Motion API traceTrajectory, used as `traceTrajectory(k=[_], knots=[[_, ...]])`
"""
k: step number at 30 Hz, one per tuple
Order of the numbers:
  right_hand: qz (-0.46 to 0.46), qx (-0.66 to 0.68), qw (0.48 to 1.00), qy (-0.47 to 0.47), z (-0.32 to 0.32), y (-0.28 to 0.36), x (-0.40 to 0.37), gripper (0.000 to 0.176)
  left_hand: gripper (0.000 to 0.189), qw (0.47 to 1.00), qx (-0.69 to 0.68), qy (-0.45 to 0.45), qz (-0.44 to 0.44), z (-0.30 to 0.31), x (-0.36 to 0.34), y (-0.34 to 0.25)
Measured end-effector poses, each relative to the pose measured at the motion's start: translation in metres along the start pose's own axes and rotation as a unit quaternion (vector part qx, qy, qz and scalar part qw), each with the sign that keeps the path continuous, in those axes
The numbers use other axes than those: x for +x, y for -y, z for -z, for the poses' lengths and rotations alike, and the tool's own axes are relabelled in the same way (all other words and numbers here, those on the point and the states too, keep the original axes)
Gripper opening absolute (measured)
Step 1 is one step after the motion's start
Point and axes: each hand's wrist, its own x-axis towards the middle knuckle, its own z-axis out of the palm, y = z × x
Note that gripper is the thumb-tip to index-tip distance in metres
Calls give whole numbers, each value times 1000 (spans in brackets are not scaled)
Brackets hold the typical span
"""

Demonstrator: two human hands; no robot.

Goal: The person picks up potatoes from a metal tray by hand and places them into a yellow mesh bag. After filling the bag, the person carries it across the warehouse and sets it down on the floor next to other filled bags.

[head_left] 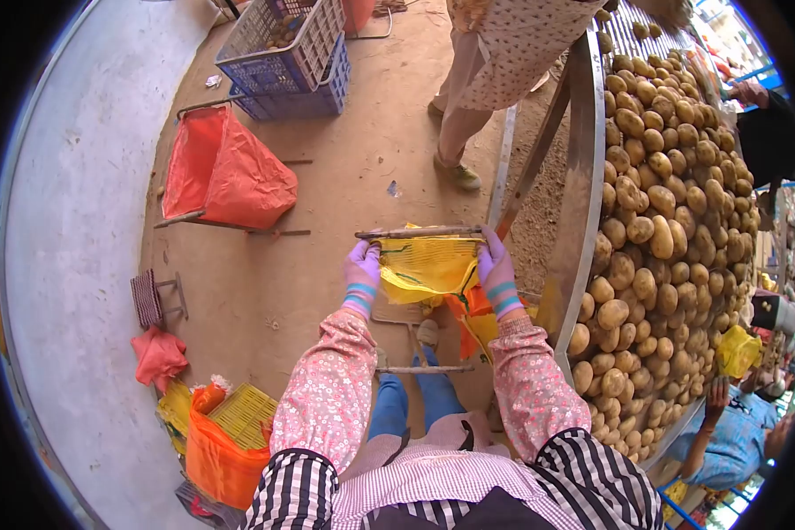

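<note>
A yellow mesh bag (428, 265) is stretched along the far bar (420, 232) of a metal stand in front of me. My left hand (363, 267), in a purple glove, is closed on the bag's edge at the bar's left end. At the right end, my right hand (495, 261), gloved alike, grips the other corner of the bag. The fingertips of both hands are partly hidden by the bag and bar. The stand's near bar (426, 369) lies close to my legs. Orange and yellow bag material (473, 309) hangs below my right hand.
Potatoes (658, 238) cover a metal-edged sorting table (583, 185) on my right. A person (486, 79) stands ahead; another person (735, 433) is across the table. A red bag on a stand (230, 168), crates (283, 66), a stool (147, 299) and an orange bag (225, 455) are left.
</note>
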Motion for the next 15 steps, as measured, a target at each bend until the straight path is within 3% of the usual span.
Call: traceTrajectory(k=[1, 3, 8, 10, 12, 15], knots=[[1, -1, 1000, 2, 0, 3, 3, 41, 28, 998, -59, 26, -11, -1, 2, 1], [45, 31, 999, -2, 0, 8, 5, 36, 27, 997, -73, 37, 10, -3, 4, 3], [41, -8, 999, 16, 2, 6, 11, 30, 23, 995, -82, 58, 15, -3, 21, 30], [30, -23, 999, 16, 1, 12, 13, 29, 21, 999, 16, 35, 1, -3, 26, 43], [-77, -149, 986, 21, -2, 21, 12, 27, 20, 999, 35, 28, 2, -4, 27, 54], [-14, -132, 991, -8, -13, -2, 14, 26, 19, 998, 47, 26, 10, 0, 28, 55]])
